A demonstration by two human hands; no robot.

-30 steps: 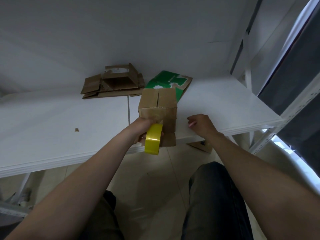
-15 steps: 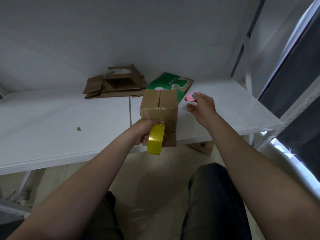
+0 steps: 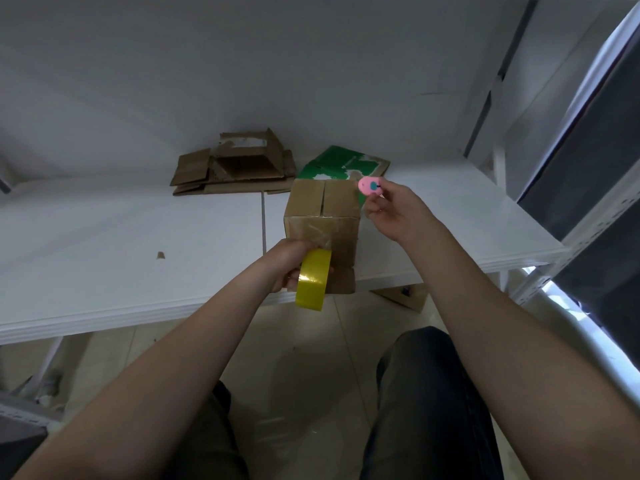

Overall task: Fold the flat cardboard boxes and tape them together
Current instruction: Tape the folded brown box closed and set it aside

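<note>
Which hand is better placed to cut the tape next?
Right. The right hand pinches the pink cutter beside the box top, while the left hand holds the yellow tape roll against the box front.

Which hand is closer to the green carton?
Right. The right hand, pinching a pink cutter, is just in front of the green carton; the left hand grips the yellow tape roll at the brown box's near side, farther off.

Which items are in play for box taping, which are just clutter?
In play: folded box, yellow tape roll (left hand), pink cutter (right hand), flattened brown boxes, flattened green box.
Lying about: cardboard scrap on table, cardboard piece on floor.
</note>
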